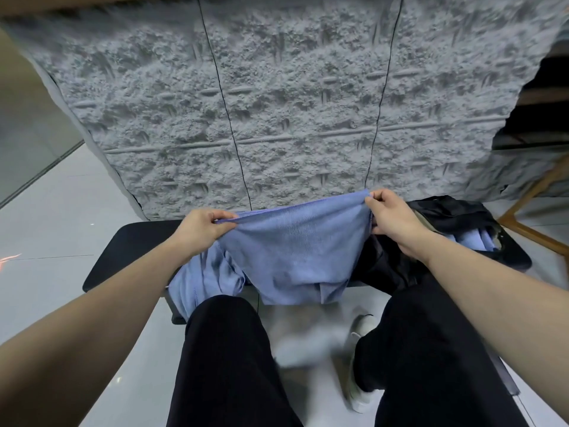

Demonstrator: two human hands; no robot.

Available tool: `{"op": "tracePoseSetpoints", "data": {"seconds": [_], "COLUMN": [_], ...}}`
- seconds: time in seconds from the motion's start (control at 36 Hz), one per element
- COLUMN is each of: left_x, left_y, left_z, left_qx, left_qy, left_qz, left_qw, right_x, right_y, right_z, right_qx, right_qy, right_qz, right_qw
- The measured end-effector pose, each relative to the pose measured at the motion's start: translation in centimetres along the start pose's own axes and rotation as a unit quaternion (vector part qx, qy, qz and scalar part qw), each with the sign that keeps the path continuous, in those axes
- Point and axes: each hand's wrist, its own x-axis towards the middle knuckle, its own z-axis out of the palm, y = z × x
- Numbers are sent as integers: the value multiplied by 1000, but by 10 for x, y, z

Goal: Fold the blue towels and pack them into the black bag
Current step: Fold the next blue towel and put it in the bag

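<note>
A blue towel (295, 251) hangs stretched between my two hands above a low black table (123, 251). My left hand (200, 229) pinches its upper left corner and my right hand (391, 217) pinches its upper right corner. The towel's lower edge droops over the table's front edge. More blue towels (206, 278) lie crumpled on the table below my left hand. The black bag (455, 214) sits open at the table's right end, with blue cloth (477, 238) showing inside it.
A rough grey textured wall (277, 103) rises right behind the table. My legs in black trousers (228, 365) fill the foreground, with a white shoe (360, 396) on the pale tiled floor. A wooden frame (529, 204) stands at the right.
</note>
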Motion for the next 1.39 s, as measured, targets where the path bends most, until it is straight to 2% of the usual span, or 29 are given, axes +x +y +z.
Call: {"op": "tracePoseSetpoints", "data": {"seconds": [0.08,0.17,0.31,0.42,0.56,0.69,0.83,1.06,1.22,1.39], "left_x": [1,0,7,17,27,47,71,104,105,90], "left_y": [5,12,19,18,15,16,28,64,69,35], "left_z": [-1,-2,-2,0,1,-8,-22,-53,-62,-25], "left_qx": [4,-48,-204,-270,-197,-194,-169,-204,-177,-51], "left_qy": [29,25,47,51,-8,-11,28,106,152,83], "left_qz": [54,58,-37,-62,-60,-52,-32,40,80,79], "left_qw": [998,997,977,959,979,980,985,972,969,992], "right_x": [3,4,8,8,15,33,53,89,100,95], "right_y": [0,-1,-7,-14,-22,-28,-49,-93,-95,-48], "right_z": [-1,-5,-9,-6,-2,2,11,15,17,27], "right_qx": [-34,-79,-26,30,79,81,81,105,115,2], "right_qy": [26,48,40,20,-4,8,17,34,31,16], "right_qz": [-18,-31,-6,31,56,61,55,8,-14,19], "right_qw": [999,995,999,999,995,995,995,994,993,1000]}}
